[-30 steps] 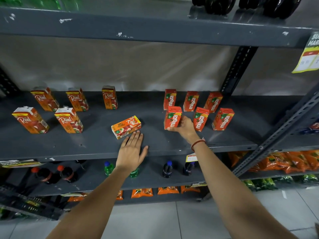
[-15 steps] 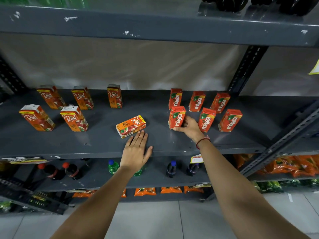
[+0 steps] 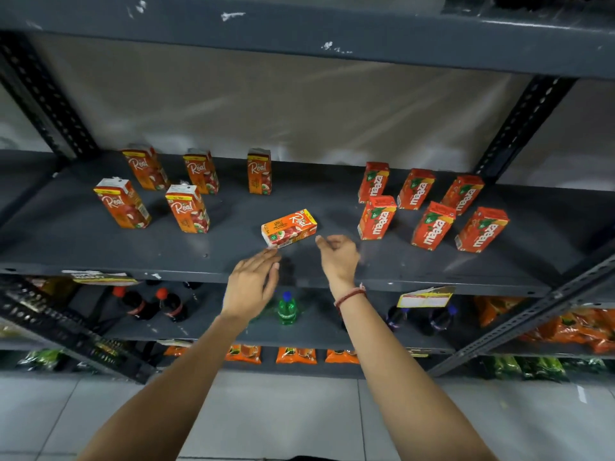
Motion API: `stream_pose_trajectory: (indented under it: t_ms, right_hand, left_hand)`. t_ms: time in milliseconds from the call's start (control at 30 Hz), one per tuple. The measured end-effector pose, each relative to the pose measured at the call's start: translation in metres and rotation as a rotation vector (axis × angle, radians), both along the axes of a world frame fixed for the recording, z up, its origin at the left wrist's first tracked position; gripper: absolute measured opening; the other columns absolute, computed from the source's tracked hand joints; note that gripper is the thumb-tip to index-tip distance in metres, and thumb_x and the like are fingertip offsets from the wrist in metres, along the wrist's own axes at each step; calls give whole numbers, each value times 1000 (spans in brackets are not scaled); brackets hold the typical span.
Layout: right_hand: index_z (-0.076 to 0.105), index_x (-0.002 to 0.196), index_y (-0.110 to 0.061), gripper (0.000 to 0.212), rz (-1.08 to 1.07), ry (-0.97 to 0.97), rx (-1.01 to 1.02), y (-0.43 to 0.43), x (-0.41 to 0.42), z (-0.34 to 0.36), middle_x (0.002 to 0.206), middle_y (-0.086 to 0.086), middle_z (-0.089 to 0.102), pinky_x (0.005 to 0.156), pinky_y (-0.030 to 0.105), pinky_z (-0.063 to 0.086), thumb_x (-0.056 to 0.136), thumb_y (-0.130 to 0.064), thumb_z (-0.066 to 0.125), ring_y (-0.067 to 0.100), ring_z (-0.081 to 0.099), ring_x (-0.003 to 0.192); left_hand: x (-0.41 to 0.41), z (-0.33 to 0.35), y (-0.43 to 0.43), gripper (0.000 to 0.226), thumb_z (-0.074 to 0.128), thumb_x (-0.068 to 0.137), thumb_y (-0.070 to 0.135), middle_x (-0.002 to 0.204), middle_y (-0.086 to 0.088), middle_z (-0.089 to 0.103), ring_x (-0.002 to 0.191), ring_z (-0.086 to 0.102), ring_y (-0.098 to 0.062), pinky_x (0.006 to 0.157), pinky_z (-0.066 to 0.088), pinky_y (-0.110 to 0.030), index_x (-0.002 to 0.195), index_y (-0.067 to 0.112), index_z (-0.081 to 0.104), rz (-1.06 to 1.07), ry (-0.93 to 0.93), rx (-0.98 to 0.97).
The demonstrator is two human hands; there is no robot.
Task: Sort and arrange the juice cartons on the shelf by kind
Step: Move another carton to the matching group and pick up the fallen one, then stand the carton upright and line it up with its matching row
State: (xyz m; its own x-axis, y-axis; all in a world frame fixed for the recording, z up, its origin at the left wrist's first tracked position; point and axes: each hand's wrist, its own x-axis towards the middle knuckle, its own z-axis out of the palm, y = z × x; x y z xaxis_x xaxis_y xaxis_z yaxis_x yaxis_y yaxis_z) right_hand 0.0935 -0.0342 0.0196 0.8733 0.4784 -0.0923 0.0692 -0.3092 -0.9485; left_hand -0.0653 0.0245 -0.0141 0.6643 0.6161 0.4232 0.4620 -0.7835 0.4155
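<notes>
On the grey shelf (image 3: 100, 251), several orange Real cartons (image 3: 188, 207) stand upright at the left. Several red Maaza cartons (image 3: 432, 224) stand in two rows at the right. One Real carton (image 3: 289, 227) lies on its side in the middle. My left hand (image 3: 253, 281) hovers just below its near left corner, fingers apart, holding nothing. My right hand (image 3: 337, 257) is just right of the lying carton, fingers loosely curled and empty, apart from the nearest Maaza carton (image 3: 376, 217).
An upper shelf (image 3: 299, 34) overhangs the work area. Slanted metal uprights (image 3: 519, 128) stand at the back right and left. Below are drink bottles (image 3: 287, 307), orange snack packets (image 3: 296, 356) and a yellow price tag (image 3: 426, 297).
My right hand has let go of the front-left Maaza carton and moved left toward the lying Real carton. My left hand has lifted off the shelf and turned toward that carton.
</notes>
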Motion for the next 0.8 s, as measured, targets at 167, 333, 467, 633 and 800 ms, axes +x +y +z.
stream_pose_trajectory:
  t_ms: [167, 333, 467, 633, 800]
  right_hand:
    - [61, 109, 4, 55, 55, 187, -145, 43, -36, 7, 118, 25, 60, 94, 41, 46, 78, -40, 70, 38, 53, 115]
    - [35, 133, -1, 94, -42, 299, -278, 75, -53, 22, 134, 17, 40, 102, 44, 43, 66, -54, 75, 36, 46, 121]
    - [36, 130, -5, 92, -96, 290, -363, 88, -58, 24, 134, 14, 42, 98, 41, 43, 63, -49, 80, 33, 45, 123]
    - [42, 131, -7, 90, -13, 274, -378, 95, -51, 20, 137, 14, 46, 105, 42, 40, 60, -46, 82, 33, 45, 125]
    - [49, 116, -8, 78, 112, 171, -259, 86, -49, 11, 121, 12, 63, 88, 34, 47, 55, -32, 89, 31, 60, 111]
  left_hand:
    - [-34, 2, 45, 39, 39, 93, 25, 126, -17, 61, 121, 53, -30, 96, 43, -46, 118, 3, 60, 180, 38, -38]
    - [-38, -5, 71, 44, 45, 96, 28, 142, -17, 45, 134, 37, -29, 106, 32, -44, 133, 5, 45, 189, 197, -62]
    - [-36, -13, 69, 56, 31, 95, 42, 146, -15, 40, 136, 33, -27, 112, 23, -43, 137, 6, 40, 186, 295, -47]
    - [-38, -13, 70, 65, 20, 90, 47, 141, -15, 47, 132, 40, -27, 109, 28, -43, 133, 5, 46, 189, 290, -25]
    - [-38, -14, 70, 65, 20, 90, 46, 141, -15, 47, 132, 40, -27, 109, 28, -43, 133, 5, 47, 178, 292, -20]
